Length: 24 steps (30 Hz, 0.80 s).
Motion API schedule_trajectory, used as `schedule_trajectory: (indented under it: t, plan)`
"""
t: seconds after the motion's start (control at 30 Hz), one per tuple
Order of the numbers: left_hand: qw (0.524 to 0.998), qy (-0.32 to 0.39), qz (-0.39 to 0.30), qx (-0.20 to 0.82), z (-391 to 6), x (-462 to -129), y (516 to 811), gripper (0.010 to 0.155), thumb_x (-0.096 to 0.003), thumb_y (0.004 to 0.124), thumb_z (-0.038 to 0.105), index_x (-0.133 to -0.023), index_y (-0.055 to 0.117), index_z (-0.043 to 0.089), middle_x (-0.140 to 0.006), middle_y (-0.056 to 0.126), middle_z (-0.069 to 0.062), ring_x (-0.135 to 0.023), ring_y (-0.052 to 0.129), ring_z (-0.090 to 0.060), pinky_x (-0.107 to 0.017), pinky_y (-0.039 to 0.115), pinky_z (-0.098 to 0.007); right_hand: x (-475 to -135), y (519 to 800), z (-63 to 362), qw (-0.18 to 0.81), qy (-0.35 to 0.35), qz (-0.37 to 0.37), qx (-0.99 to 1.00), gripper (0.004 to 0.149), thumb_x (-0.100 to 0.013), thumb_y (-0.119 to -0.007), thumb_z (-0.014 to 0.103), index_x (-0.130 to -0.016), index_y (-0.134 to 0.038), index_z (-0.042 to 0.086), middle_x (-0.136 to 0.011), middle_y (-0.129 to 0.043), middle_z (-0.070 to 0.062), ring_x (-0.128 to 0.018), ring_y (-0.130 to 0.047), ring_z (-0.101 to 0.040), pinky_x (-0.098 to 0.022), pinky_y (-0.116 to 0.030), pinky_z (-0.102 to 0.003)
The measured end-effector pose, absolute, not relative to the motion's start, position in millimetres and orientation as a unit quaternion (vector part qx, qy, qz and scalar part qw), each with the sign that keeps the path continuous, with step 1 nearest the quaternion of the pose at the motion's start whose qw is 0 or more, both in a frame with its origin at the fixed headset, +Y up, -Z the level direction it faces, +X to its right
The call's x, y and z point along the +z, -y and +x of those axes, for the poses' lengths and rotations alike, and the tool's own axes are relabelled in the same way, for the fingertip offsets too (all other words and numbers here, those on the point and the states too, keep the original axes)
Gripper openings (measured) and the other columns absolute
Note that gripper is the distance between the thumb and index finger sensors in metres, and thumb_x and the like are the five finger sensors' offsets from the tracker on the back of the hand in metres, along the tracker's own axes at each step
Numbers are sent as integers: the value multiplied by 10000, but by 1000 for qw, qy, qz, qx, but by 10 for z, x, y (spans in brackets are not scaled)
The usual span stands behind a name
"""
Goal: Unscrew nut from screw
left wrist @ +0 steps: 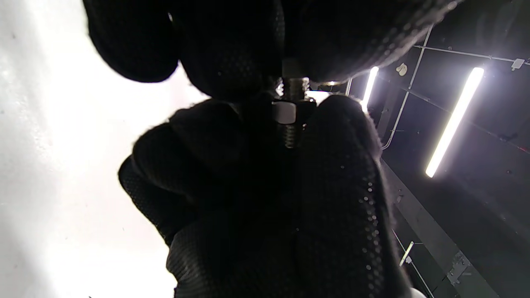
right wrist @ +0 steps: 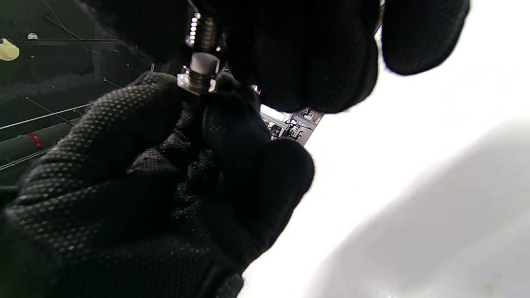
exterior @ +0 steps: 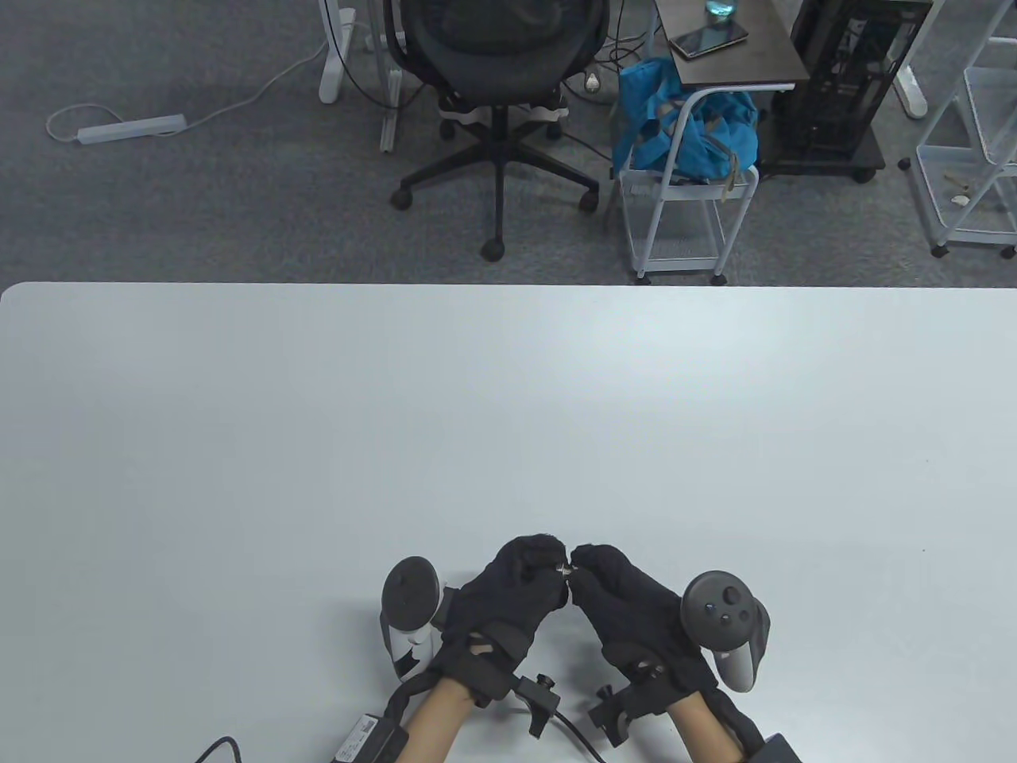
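Observation:
Both gloved hands meet low over the near middle of the white table, with a small metal screw between their fingertips. My left hand pinches the screw's head end. In the left wrist view its fingers hang from the top and cover the head. My right hand pinches the hex nut, which sits partway along the thread. The screw's tip sticks out past the nut toward the right palm. In the right wrist view the nut is close to the head.
A cable and a small box lie at the table's near edge by my left wrist. Beyond the far edge stand an office chair, a white cart with a blue bag and a black rack.

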<state>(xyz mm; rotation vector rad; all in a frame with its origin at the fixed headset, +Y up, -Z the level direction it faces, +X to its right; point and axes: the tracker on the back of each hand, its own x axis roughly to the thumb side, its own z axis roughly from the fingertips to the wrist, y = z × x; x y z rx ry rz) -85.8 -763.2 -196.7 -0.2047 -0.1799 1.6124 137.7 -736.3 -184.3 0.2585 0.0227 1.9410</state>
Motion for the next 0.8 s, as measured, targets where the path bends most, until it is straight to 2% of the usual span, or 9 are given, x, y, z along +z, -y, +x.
schedule_trajectory:
  t: [0.3, 0.43, 0.5, 0.6, 0.8]
  plan:
    - [678, 76, -92, 725, -859, -1965, 7631, 477, -489, 849, 356, -941, 764, 228, -855, 870, -149, -578, 962, -250, -543, 806, -565, -1844, 7298, 1374, 559, 6, 137, 818, 548, -535, -791, 360, -1015, -663, 129, -806, -858, -104, -668, -888, -362, -588, -719, -624]
    - [680, 79, -93, 723, -858, -1964, 7632, 476, -489, 850, 354, -940, 765, 229, -856, 869, -148, -578, 963, -250, -544, 806, -564, -1844, 7350, 1389, 564, -3, 112, 818, 638, -548, -724, 484, -1035, -644, 80, -802, -862, -152, -651, -875, -413, -562, -694, -658]
    - [681, 80, -92, 722, -858, -1965, 7633, 478, -488, 851, 354, -941, 764, 229, -857, 870, -148, -579, 963, -251, -544, 806, -564, -1850, 7373, 1399, 564, -4, 100, 820, 623, -550, -703, 506, -977, -712, 51, -742, -902, -154, -594, -903, -414, -534, -713, -658]
    - [683, 82, -93, 720, -855, -1965, 7636, 478, -488, 850, 352, -942, 765, 228, -860, 869, -149, -581, 963, -252, -544, 806, -566, -1850, 7357, 1392, 566, 1, 103, 818, 555, -550, -715, 466, -929, -753, 62, -676, -933, -103, -535, -937, -365, -522, -751, -628]
    - [682, 87, -86, 721, -859, -1962, 7631, 494, -493, 857, 387, -951, 775, 222, -845, 895, -137, -567, 978, -249, -538, 812, -567, -1842, 7329, 1379, 572, 21, 125, 811, 524, -537, -760, 382, -961, -705, 80, -718, -904, -87, -576, -931, -338, -550, -761, -604]
